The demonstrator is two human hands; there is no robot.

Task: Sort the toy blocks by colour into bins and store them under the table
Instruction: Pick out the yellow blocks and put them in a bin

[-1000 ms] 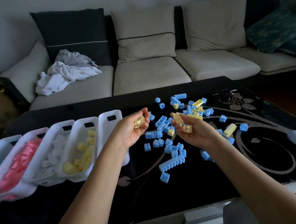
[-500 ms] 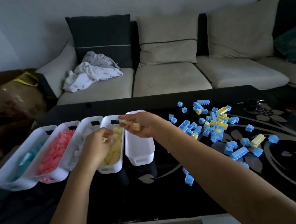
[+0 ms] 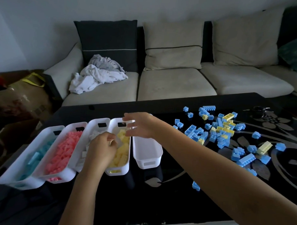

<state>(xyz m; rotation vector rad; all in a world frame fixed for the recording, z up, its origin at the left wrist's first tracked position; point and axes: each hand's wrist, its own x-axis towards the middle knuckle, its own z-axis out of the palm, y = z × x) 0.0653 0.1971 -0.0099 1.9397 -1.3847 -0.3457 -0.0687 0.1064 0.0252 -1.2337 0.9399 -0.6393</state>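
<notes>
Yellow blocks point(image 3: 122, 151) released from right hand point(image 3: 142, 125), fingers now spread above yellow bin point(image 3: 114, 128), left hand point(image 3: 101, 147) curled over it, grip not discernible

Bins point(image 3: 147, 163) left on table point(image 3: 158, 205) — loose blocks point(image 3: 222, 131) right (sofa point(image 3: 175, 83) behind).

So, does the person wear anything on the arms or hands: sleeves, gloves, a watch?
No. The left hand and right hand are bare, with no gloves or visible rings. Both forearms are bare too: no sleeve, watch or bracelet shows.
</notes>
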